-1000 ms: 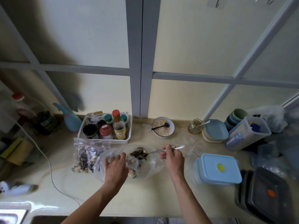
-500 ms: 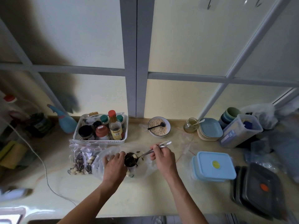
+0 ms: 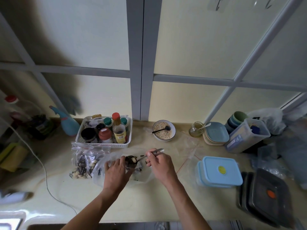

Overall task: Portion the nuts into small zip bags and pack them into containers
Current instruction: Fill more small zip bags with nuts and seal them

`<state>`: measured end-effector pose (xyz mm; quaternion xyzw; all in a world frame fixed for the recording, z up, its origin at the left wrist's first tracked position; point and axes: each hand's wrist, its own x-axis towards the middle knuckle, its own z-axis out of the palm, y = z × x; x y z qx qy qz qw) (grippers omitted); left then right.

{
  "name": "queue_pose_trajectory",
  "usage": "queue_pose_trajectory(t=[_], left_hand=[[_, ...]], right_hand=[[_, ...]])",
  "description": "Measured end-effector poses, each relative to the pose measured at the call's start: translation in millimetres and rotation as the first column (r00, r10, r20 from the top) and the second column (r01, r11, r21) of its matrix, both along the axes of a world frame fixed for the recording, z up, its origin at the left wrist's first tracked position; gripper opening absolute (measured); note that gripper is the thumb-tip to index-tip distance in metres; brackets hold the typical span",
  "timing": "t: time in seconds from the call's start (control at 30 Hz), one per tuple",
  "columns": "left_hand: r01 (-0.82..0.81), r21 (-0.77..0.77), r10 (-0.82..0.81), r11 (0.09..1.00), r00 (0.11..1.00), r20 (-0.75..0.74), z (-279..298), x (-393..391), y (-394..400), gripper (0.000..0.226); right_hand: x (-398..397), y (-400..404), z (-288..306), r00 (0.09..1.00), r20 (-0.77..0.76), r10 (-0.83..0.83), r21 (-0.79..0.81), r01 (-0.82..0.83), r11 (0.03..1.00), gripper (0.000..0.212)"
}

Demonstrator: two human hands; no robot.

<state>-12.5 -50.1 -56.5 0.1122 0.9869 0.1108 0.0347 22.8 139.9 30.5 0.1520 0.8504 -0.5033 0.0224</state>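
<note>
Spoon (image 3: 150, 155) of nuts (image 3: 131, 159) over bag (image 3: 142, 175)

Pale yellow table (image 3: 149, 201); light blue box (image 3: 221, 171) with a yellow dot; black containers (image 3: 265, 200) — orange spot on top; white basket (image 3: 103, 144); dark-and-cream nuts (image 3: 83, 165) — clear bags.

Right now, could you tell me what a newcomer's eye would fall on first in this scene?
Probably the two hands at the counter's centre: the right hand pinches a metal spoon heaped with nuts, while the left hand holds a clear plastic bag under it. Next, the light blue lidded container to the right, and the white basket of bottles behind the bag.
</note>
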Motion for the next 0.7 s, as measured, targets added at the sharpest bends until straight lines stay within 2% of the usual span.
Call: queue_pose_trajectory(t=[0.23,0.33,0.4,0.47,0.5,0.53,0.57,0.63,0.7], left_hand=[[-0.018,0.012,0.018,1.0,1.0,0.007,3.9,2.4,4.9,0.057],[0.05,-0.091,-0.042,0.995,0.996,0.079,7.8,8.2,8.1,0.058],[0.104,-0.125,-0.096,0.987,0.993,0.069,9.4,14.3,13.4,0.07],[0.183,-0.276,-0.142,0.944,0.977,0.161,20.8,27.4,20.3,0.084],[0.229,-0.387,-0.181,0.893,0.971,0.156,28.9,39.0,24.3,0.084],[0.303,-0.471,-0.278,0.828,0.953,0.124,30.9,49.0,29.8,0.073],[0.369,-0.505,-0.336,0.78,0.928,0.159,35.7,56.9,35.0,0.061],[0.349,-0.552,-0.284,0.757,0.937,0.203,56.8,59.9,50.7,0.052],[0.234,-0.543,-0.162,0.807,0.971,0.177,69.2,58.4,60.8,0.043]], right_hand=[[-1.1,0.3,12.2,0.971,-0.024,0.236,0.089,-0.233,0.968,0.025],[0.1,-1.5,10.9,0.943,-0.033,0.331,0.141,-0.324,0.936,0.024],[1.8,-3.2,6.8,0.938,-0.042,0.345,0.146,-0.336,0.931,0.024],[2.4,-4.1,1.3,0.937,-0.04,0.347,0.155,-0.337,0.929,0.026],[2.1,-3.6,-1.5,0.938,-0.042,0.344,0.161,-0.334,0.929,0.026],[1.6,-2.7,-3.9,0.941,-0.041,0.335,0.168,-0.325,0.931,0.026],[1.2,-1.2,-5.6,0.946,-0.037,0.321,0.177,-0.31,0.934,0.026],[-0.1,2.3,-8.8,0.958,-0.029,0.284,0.197,-0.274,0.941,0.025],[-1.3,4.5,-10.7,0.967,-0.026,0.252,0.2,-0.242,0.949,0.024]])
